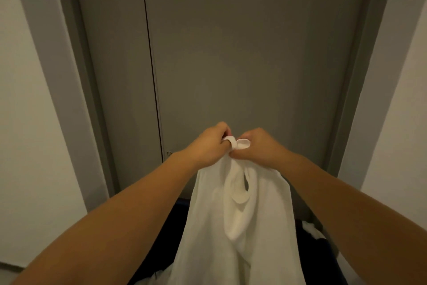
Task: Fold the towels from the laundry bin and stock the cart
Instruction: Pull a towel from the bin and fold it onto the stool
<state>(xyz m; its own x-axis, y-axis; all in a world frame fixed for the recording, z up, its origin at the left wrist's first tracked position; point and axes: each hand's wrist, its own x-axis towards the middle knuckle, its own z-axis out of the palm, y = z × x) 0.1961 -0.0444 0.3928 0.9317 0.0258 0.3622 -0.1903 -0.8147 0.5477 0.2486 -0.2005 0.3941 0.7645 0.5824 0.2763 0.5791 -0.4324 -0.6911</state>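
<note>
Towel (242, 238): white, held up in the air in front of the person. It hangs from its top edge past the bottom of the view, so its lower edge is out of sight. Both forearms (138, 211) enter from the lower corners and converge on the top of the cloth. Open space lies on each side of the cloth, between it and each forearm.

Below and behind the hanging cloth sits a dark bin (173, 234). A blue strip of its rim shows just left of the towel. A second piece of white cloth (310, 230) lies at the right side of the bin, apart from the held towel. Whether the towel touches the bin cannot be told.

Left hand (211, 144): fingers curled, pinching the top edge, with a band of hem looped over one finger. Right hand (261, 146): fingers curled, gripping the adjoining part of the same edge. The two hands sit just beside each other at the same height. The edge is bunched between them, so the cloth falls as a narrow gather with a loop-shaped fold directly under the hands. It then widens toward the bottom.

Beyond the hands stands a grey door (254, 54) with a vertical seam (150, 54) left of centre. A small round fitting (169, 152) sits beside the seam, near the left wrist. A grey frame (76, 54) borders the door on both sides, with pale walls (23, 123) outside it.
</note>
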